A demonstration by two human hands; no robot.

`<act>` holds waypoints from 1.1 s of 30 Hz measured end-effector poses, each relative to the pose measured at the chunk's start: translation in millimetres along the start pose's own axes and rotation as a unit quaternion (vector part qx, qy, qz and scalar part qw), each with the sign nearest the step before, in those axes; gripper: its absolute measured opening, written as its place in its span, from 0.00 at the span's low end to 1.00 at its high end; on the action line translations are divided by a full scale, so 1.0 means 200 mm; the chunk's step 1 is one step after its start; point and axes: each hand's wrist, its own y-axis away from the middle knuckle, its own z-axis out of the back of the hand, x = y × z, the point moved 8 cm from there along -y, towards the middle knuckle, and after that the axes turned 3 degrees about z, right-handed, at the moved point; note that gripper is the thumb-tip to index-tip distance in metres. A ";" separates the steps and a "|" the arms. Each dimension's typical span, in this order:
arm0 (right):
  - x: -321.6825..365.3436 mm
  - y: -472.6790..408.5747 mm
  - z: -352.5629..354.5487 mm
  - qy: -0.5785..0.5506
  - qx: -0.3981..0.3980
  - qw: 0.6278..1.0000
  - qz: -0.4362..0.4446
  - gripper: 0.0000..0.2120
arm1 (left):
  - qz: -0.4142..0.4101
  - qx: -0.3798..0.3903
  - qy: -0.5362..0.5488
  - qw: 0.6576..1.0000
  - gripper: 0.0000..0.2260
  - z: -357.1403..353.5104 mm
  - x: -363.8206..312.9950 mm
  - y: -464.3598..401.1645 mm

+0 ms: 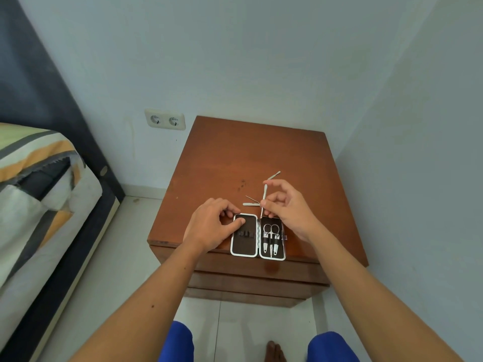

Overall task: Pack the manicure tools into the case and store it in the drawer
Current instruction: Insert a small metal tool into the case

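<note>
Three tools lie loose on the surface: a flat file, a thin pick crossing just behind it, and a spatula farther toward the back edge. The case lies open at the front edge, its right half holding scissors and two other tools under the straps; its near end seems to reach slightly past that edge. The left hand presses fingertips on the case's left half. The right hand has its grip pinching a slim tool, held nearly upright with its lower tip at the far end of the right half.

Risks, as I judge them: the thin tip could miss its strap and skid across the lining, or nudge the scissors out of place. A hard push could tip the case off the front edge if the left hand lifts. The pick is fine and easily overlooked or rolled away.
</note>
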 end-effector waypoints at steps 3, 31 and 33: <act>0.00 0.01 -0.02 0.010 0.010 1.000 0.007 0.22 | -0.001 -0.002 -0.001 1.000 0.08 0.00 0.00 0.00; 0.02 0.07 -0.17 0.360 0.068 0.924 0.111 0.25 | 0.039 0.012 0.019 0.999 0.08 0.00 0.02 -0.01; 0.02 0.09 -0.19 0.397 0.080 0.907 0.115 0.30 | 0.041 0.014 0.022 0.999 0.08 0.00 0.02 -0.01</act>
